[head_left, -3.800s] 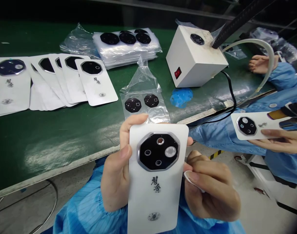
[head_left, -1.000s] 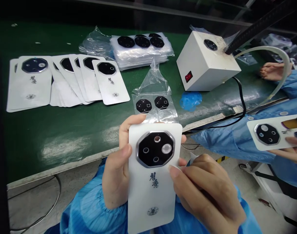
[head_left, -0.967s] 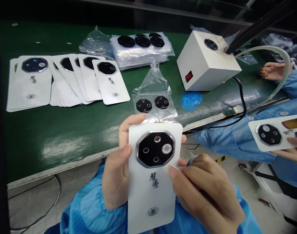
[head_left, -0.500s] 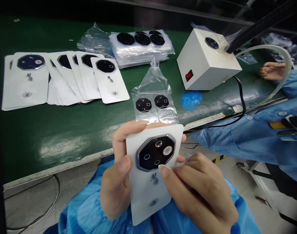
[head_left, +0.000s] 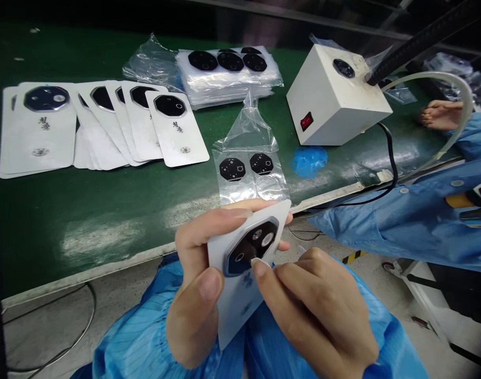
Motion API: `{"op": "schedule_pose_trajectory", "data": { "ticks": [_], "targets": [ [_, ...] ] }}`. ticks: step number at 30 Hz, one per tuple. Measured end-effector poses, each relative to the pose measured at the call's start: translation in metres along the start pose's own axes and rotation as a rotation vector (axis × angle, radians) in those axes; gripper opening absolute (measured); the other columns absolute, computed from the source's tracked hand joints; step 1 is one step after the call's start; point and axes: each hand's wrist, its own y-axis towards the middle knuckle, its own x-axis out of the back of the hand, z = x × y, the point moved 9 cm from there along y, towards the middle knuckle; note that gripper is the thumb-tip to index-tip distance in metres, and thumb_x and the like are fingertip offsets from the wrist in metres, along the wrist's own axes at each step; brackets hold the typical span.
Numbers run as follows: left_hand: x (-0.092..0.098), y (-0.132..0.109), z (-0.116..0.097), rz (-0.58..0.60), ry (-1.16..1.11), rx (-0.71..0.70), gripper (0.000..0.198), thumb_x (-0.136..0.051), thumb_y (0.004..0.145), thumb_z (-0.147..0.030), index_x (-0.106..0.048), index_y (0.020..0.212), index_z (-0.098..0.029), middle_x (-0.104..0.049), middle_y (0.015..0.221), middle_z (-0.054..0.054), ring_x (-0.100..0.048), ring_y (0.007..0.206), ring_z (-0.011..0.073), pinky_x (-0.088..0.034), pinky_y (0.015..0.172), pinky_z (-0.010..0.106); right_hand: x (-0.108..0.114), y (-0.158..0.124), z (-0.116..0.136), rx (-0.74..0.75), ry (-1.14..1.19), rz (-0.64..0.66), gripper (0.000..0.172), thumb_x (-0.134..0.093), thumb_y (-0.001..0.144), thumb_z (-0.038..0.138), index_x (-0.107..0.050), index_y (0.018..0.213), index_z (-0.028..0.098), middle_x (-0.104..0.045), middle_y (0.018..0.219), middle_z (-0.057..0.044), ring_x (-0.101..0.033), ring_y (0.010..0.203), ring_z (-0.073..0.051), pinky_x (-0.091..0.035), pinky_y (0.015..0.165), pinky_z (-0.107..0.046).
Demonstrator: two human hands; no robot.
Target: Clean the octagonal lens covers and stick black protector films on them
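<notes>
My left hand grips a white phone back cover by its edges, thumb on the near side and fingers behind. It is tilted above my lap. Near the cover's top is an octagonal black camera lens panel with ringed holes and a silver rim. My right hand is closed, its fingers curled together. One fingertip touches the panel's lower edge; whether something small is pinched there is hidden. Just beyond my hands, a clear plastic sheet bearing black octagonal pieces lies at the table edge.
More white back covers lie fanned at the left of the green table. A bagged stack of lens pieces sits behind. To the right stand a white box with a red switch and a blue patch. A co-worker's hand rests far right.
The back cover has turned, so its face points more to the right and looks narrower. My right hand has shifted slightly left with it, its fingertip still at the lens panel's lower edge.
</notes>
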Motion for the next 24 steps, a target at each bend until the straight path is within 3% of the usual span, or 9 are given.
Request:
{"op": "schedule_pose_trajectory", "data": {
  "ticks": [5,9,13,19,24],
  "targets": [
    [0.003,0.0,0.002,0.015,0.011,0.001,0.03,-0.033,0.088,-0.028,-0.052,0.111,-0.033,-0.056,0.121,0.005,-0.06,0.097,0.0302,-0.05,0.083,0.05,-0.002,-0.003,0.002,0.114,-0.034,0.021,0.008,-0.069,0.073,0.002,-0.067,0.08,0.006,-0.057,0.077,-0.002,-0.047,0.055,-0.007,-0.031,0.042,-0.027],
    [0.004,0.0,0.006,0.046,-0.026,0.059,0.03,-0.036,0.088,-0.029,-0.053,0.114,-0.034,-0.057,0.123,0.003,-0.06,0.099,0.0275,-0.05,0.086,0.045,-0.005,-0.006,0.007,0.24,-0.062,0.047,0.006,-0.07,0.072,0.003,-0.066,0.076,0.006,-0.055,0.076,-0.003,-0.049,0.057,-0.008,-0.03,0.042,-0.027],
    [0.004,-0.001,0.007,0.067,-0.024,0.105,0.031,-0.037,0.089,-0.029,-0.054,0.115,-0.034,-0.058,0.124,0.002,-0.06,0.101,0.0262,-0.051,0.089,0.044,-0.004,-0.004,0.009,0.226,-0.088,0.033,0.009,-0.069,0.073,0.004,-0.064,0.069,0.009,-0.056,0.073,-0.002,-0.05,0.059,-0.009,-0.03,0.042,-0.028],
    [0.006,0.0,0.011,0.051,-0.037,0.142,0.03,-0.04,0.088,-0.033,-0.055,0.113,-0.036,-0.061,0.121,-0.001,-0.061,0.1,0.0252,-0.053,0.087,0.041,-0.006,0.002,0.006,0.153,-0.121,0.075,0.028,-0.06,0.076,-0.007,-0.06,0.056,0.012,-0.053,0.057,0.001,-0.048,0.055,-0.008,-0.031,0.042,-0.026],
    [0.006,0.003,0.015,0.054,-0.158,0.228,0.027,-0.042,0.087,-0.033,-0.055,0.111,-0.034,-0.061,0.118,0.002,-0.058,0.107,0.0317,-0.052,0.085,0.046,0.006,0.006,0.005,0.134,-0.087,-0.001,0.025,-0.066,0.072,-0.005,-0.058,0.055,0.011,-0.05,0.058,0.001,-0.047,0.054,-0.008,-0.031,0.043,-0.027]
  ]
}}
